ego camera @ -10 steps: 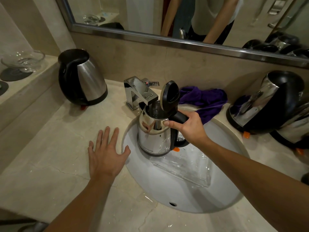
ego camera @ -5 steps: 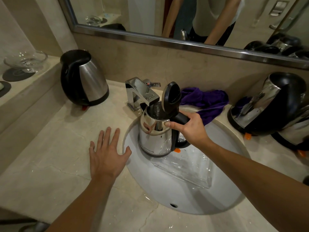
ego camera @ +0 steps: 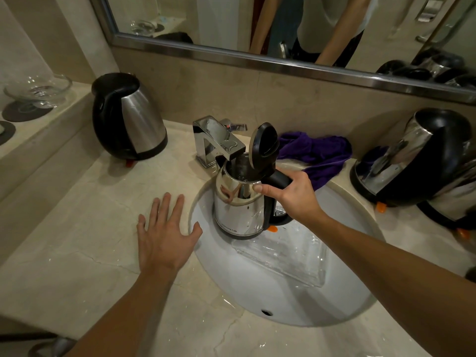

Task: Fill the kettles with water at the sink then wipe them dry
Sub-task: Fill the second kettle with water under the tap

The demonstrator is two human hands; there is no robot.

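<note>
Countertop (ego camera: pixel 77 266) bears three kettles; right hand (ego camera: pixel 293 194) grips a fourth (ego camera: pixel 239 204)

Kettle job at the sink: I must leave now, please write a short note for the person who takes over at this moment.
Right hand grips the handle of the open kettle, held upright in the sink with its mouth under the faucet.
Left hand rests flat on the counter, holding nothing.
Closed kettle stands at back left; more kettles at right.
Purple cloth lies behind the sink.
Done: kettle placed for filling; water flow cannot be told.
Left: fill the kettles, wipe them dry.
</note>
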